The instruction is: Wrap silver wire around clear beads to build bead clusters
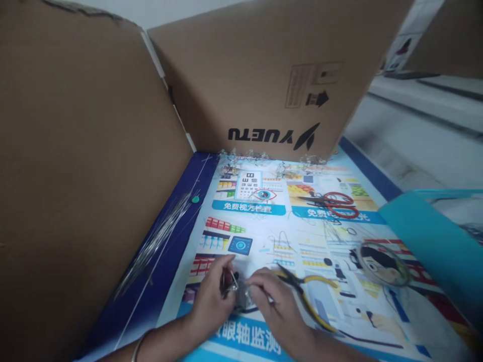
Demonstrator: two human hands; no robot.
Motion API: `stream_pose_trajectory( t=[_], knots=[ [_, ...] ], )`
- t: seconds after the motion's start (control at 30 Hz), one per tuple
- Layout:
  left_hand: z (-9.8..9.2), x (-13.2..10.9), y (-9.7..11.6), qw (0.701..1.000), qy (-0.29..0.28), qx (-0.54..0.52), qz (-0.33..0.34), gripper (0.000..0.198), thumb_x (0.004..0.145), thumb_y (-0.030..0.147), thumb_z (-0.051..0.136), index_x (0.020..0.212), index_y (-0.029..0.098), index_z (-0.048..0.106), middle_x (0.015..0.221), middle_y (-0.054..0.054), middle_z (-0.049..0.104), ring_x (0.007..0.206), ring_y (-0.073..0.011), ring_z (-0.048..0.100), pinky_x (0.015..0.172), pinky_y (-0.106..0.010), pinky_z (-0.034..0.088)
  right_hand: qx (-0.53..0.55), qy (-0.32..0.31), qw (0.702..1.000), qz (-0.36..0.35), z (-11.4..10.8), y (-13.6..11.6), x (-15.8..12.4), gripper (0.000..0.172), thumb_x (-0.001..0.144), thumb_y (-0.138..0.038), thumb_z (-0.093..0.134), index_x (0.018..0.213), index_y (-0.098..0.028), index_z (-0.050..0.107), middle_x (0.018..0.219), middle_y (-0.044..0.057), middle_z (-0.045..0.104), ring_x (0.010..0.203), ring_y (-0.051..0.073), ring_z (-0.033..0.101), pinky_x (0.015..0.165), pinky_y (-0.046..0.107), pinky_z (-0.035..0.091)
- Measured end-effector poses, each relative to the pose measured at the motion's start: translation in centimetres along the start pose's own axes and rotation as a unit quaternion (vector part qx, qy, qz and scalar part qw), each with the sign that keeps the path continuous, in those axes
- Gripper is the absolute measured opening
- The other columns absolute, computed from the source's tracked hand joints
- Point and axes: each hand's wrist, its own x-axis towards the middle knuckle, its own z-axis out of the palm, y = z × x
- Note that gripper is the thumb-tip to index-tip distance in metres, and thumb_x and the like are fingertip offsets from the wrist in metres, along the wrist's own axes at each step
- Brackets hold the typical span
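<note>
Left of the yellow-handled pliers (300,290): our left hand (211,296) pinches a small glinting piece (234,287) | long axis and pointing: too blurred for us to tell | beside the pliers: our right hand (277,304), its grip unclear to us

On the tabletop (151,301), wires (164,226) lie left, pliers (299,288) lie beside the right hand (281,306), scissors (321,201) farther back, a bin (426,236) far right.

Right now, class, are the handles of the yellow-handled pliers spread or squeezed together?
Spread: the pliers lie with their two yellow handles well apart, and the printed sheet shows in the gap between them.
</note>
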Motion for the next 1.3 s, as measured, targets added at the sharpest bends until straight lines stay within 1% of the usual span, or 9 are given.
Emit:
stream_pose_trajectory(
  t=[0.17, 0.37, 0.5, 0.63, 0.73, 0.83, 1.03, 1.13, 1.3],
  knots=[
    [0.2, 0.2, -0.3, 1.0, -0.017, -0.005, 0.012, 0.06, 0.064, -0.002, 0.048, 0.119, 0.021, 0.043, 0.094, -0.002, 0.054, 0.075, -0.0141, 0.054, 0.072, -0.029, 0.046, 0.07, -0.012, 0.987, 0.142, -0.3, 0.1, 0.9, 0.024, 0.092, -0.037, 0.044, 0.081, -0.02, 0.057, 0.065, -0.002, 0.051, 0.06, 0.013, 0.05, 0.058, 0.024, 0.042],
    [0.0, 0.6, 0.4, 0.998, -0.03, -0.052, -0.003, 0.052, 0.071, 0.005, 0.054, 0.119, 0.02, 0.04, 0.091, -0.002, 0.052, 0.076, -0.0144, 0.053, 0.072, -0.03, 0.046, 0.125, -0.011, 0.97, 0.207, -0.4, 0.3, 1.2, 0.027, 0.09, -0.043, 0.047, 0.083, -0.019, 0.056, 0.061, -0.003, 0.05, 0.058, 0.013, 0.049, 0.058, 0.025, 0.041],
    [-0.1, 0.6, 0.6, 0.996, -0.035, -0.079, -0.014, 0.053, 0.071, 0.005, 0.056, 0.119, 0.02, 0.041, 0.093, -0.003, 0.052, 0.08, -0.0154, 0.053, 0.075, -0.03, 0.045, 0.136, -0.006, 0.965, 0.226, -0.5, 0.4, 1.3, 0.028, 0.089, -0.045, 0.048, 0.082, -0.019, 0.057, 0.06, -0.003, 0.05, 0.058, 0.013, 0.048, 0.058, 0.025, 0.04],
    [-0.7, 0.3, 0.8, 0.993, -0.04, -0.108, 0.005, 0.054, 0.071, 0.006, 0.059, 0.12, 0.02, 0.04, 0.095, -0.004, 0.053, 0.084, -0.0165, 0.054, 0.077, -0.03, 0.044, 0.151, 0.012, 0.96, 0.236, -0.6, 0.4, 1.6, 0.03, 0.087, -0.047, 0.05, 0.082, -0.019, 0.057, 0.056, -0.003, 0.052, 0.055, 0.013, 0.048, 0.056, 0.024, 0.04],
    [-1.5, 0.3, 1.0, 0.982, -0.066, -0.176, 0.016, 0.042, 0.082, 0.017, 0.054, 0.121, 0.02, 0.04, 0.1, -0.006, 0.055, 0.092, -0.0184, 0.055, 0.081, -0.032, 0.044, 0.149, 0.019, 0.959, 0.241, -0.6, 0.7, 1.7, 0.029, 0.086, -0.048, 0.051, 0.082, -0.02, 0.059, 0.056, -0.003, 0.052, 0.055, 0.013, 0.048, 0.055, 0.024, 0.039],
    [-2.4, 0.5, 0.9, 0.967, -0.085, -0.238, -0.013, 0.03, 0.09, 0.026, 0.046, 0.12, 0.019, 0.043, 0.103, -0.008, 0.059, 0.098, -0.0194, 0.055, 0.088, -0.033, 0.041, 0.15, 0.023, 0.957, 0.245, -0.7, 1.2, 1.5, 0.028, 0.087, -0.046, 0.051, 0.084, -0.02, 0.06, 0.059, -0.002, 0.054, 0.056, 0.013, 0.048, 0.056, 0.024, 0.039],
    [-2.9, 1.4, 0.6, 0.946, -0.133, -0.29, -0.056, 0.024, 0.088, 0.025, 0.048, 0.111, 0.018, 0.05, 0.095, -0.005, 0.064, 0.089, -0.017, 0.057, 0.08, -0.028, 0.042, 0.161, 0.036, 0.953, 0.255, -0.8, 2.0, 1.4, 0.026, 0.087, -0.046, 0.052, 0.085, -0.021, 0.06, 0.061, -0.002, 0.054, 0.055, 0.013, 0.048, 0.055, 0.025, 0.038],
    [-2.7, 1.7, 0.6, 0.942, -0.146, -0.295, -0.07, 0.027, 0.084, 0.028, 0.055, 0.108, 0.018, 0.049, 0.094, -0.005, 0.063, 0.088, -0.0172, 0.057, 0.076, -0.027, 0.043, 0.165, 0.045, 0.951, 0.259, -0.8, 2.1, 1.5, 0.026, 0.086, -0.046, 0.053, 0.085, -0.021, 0.061, 0.062, -0.001, 0.054, 0.054, 0.012, 0.047, 0.055, 0.025, 0.038],
    [-2.5, 1.7, 0.4, 0.934, -0.161, -0.3, -0.105, 0.033, 0.079, 0.03, 0.061, 0.108, 0.018, 0.051, 0.094, -0.005, 0.061, 0.08, -0.0161, 0.056, 0.062, -0.023, 0.045, 0.163, 0.048, 0.95, 0.261, -0.8, 1.8, 1.4, 0.027, 0.085, -0.047, 0.055, 0.084, -0.021, 0.061, 0.06, -0.001, 0.054, 0.054, 0.013, 0.048, 0.055, 0.025, 0.039]
  ],
)
